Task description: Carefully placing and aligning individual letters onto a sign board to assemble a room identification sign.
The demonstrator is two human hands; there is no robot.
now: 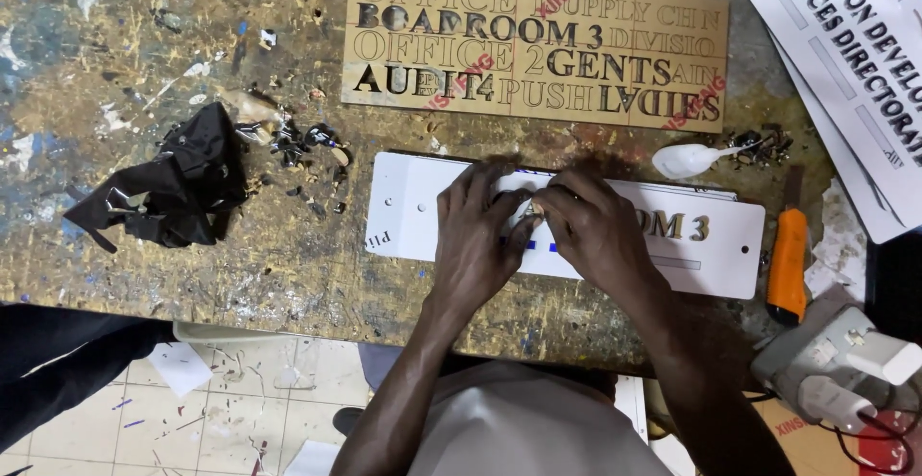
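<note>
**Both hands pinching a small piece over a white sign plate**

Left hand (477, 236) and right hand (593, 229) meet at the middle of a long white sign plate (408, 209) lying flat on the desk (144, 44) near its front edge. Fingers of both hands are pressed together at the tips, pinching one small pale piece (527, 212) between them just above the plate — what the piece is cannot be told, it is mostly hidden. Palms face down, heels of the hands resting on or just over the plate.

Plate carries gold raised characters (677, 225) on its right part, right of the right hand. Small holes near the plate's left end.

Far side of the desk: a gold-coloured sheet (538, 39) with cut-out lettering, some letters dark, some only outlined. Left of the plate: crumpled black cloth or strap (173, 183), and between it and the plate a scatter of small dark scraps (303, 142). Right, just beyond the plate's far edge: a white plastic spoon (687, 159). Right of the plate: orange utility knife (789, 265), near it a white plug adapter (845, 361) with cables. Far right corner — white printed sheets (845, 53) overlapping the desk edge.

Desk surface is worn, paint-splashed. Tiled floor (240, 409) shows below the front edge.
</note>
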